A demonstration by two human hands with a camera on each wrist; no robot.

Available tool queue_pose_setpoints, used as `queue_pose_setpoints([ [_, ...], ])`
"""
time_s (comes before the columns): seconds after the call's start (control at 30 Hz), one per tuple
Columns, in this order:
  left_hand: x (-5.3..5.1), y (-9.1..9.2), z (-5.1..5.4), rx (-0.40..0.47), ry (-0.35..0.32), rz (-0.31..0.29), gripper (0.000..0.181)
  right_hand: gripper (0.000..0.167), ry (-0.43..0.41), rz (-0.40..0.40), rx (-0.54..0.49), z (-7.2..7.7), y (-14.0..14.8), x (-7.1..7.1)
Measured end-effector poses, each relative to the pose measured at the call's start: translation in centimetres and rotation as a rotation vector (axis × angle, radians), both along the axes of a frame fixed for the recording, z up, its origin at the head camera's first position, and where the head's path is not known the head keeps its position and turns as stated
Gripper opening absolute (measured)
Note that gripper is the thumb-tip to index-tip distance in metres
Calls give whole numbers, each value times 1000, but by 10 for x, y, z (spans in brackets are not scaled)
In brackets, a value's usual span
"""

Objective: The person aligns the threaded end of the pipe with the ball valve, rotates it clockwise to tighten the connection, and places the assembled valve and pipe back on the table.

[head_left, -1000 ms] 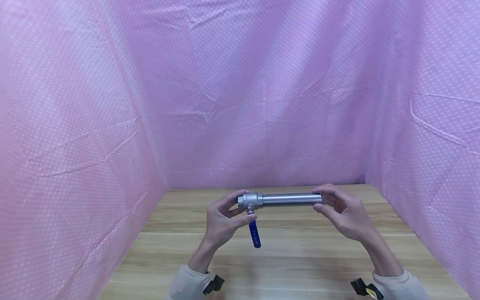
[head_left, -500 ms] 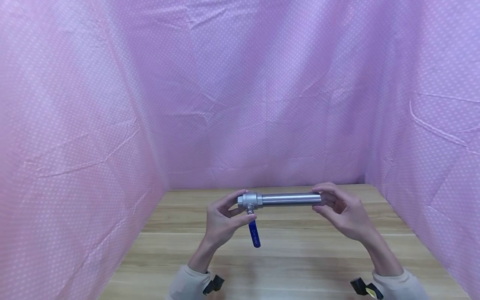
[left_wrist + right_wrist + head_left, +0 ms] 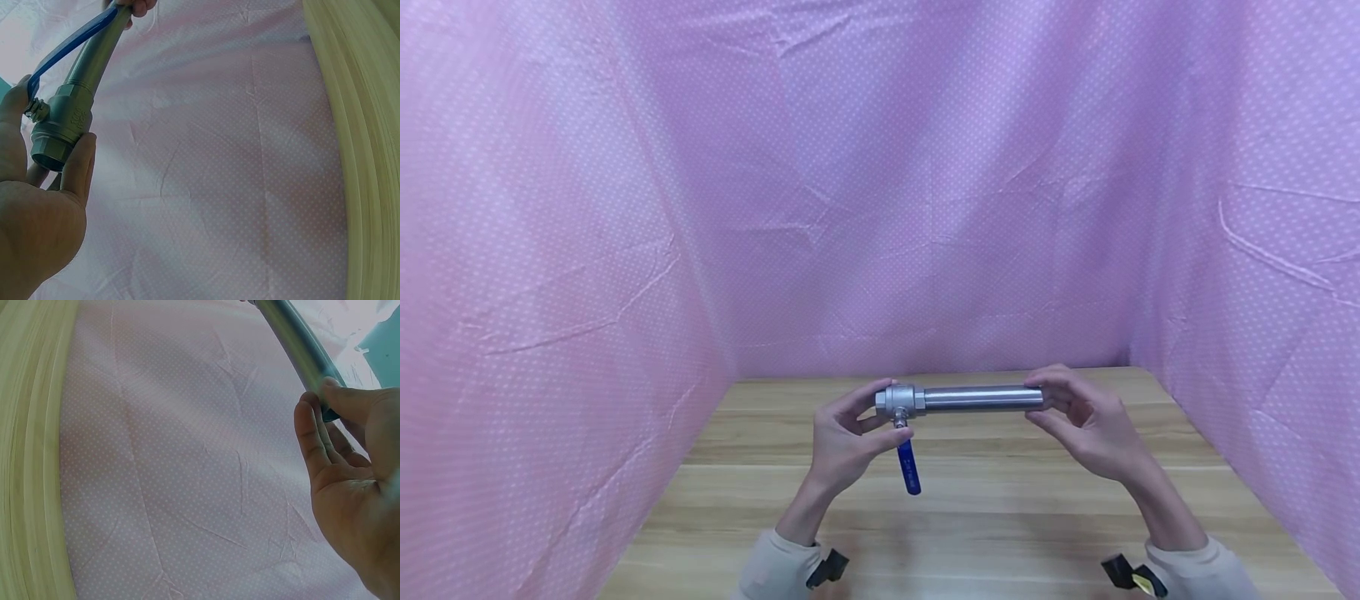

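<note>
Around the person's hands, a pale wood-grained surface fills the foreground, its grain running from 9 to 3 o'clock, with soft shadows on it towards 6. Pink cloth with pale dots, creased in places, rises beyond it at 12 o'clock and flanks it at 9 and 3. Both wrist views show a patch of teal past the cloth, at about 10 o'clock in the left and 2 in the right. Pale lettering runs along the blue handle of a metal valve, too small to read; raised marks on the valve's body, seen from the left wrist, are unreadable too. Valve and pipe form one straight line, held above the surface, the valve at the 9 o'clock end and the pipe reaching towards 3; the long axis lies almost level. Off that line, the handle points between 5 and 6 o'clock. Fingers of the left hand grip the valve, the thumb against the handle's base, while the right hand pinches the pipe's 3 o'clock end between thumb and fingers. Light sleeves end below both wrists.
</note>
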State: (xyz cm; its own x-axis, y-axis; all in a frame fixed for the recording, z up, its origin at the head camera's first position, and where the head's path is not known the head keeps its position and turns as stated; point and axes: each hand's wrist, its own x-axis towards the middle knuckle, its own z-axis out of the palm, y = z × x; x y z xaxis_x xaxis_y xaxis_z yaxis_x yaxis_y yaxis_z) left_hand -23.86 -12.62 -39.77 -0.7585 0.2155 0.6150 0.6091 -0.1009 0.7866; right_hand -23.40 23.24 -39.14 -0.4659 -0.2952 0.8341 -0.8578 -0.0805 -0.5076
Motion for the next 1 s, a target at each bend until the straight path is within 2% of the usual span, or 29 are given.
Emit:
queue_pose_setpoints([
  [0.13, 0, 0, 0, 0, -10, 1, 65, 57, -9, -54, 34, -1, 2, 1],
  [0.4, 0, 1, -1, 3, -6, -4, 65, 49, -93, -249, 159, -2, 6, 7],
  [0.57, 0, 1, -1, -3, 15, 0, 65, 48, -87, -278, 181, -3, 7, 7],
  [0.6, 0, 1, -2, -3, 18, 1, 65, 49, -83, -277, 181, -2, 7, 7],
  [0.67, 0, 1, -2, 0, 18, -1, 65, 51, -76, -225, 154, -3, 7, 5],
  [0.83, 0, 1, -2, 6, 11, 0, 65, 60, -45, -5, 37, -2, 5, -1],
  [0.9, 0, 1, -2, 2, 10, 5, 65, 62, -21, 23, 16, -2, 4, -2],
  [1.0, 0, 1, -2, -3, 9, 6, 65, 60, 7, 6, 11, -3, 3, -3],
])
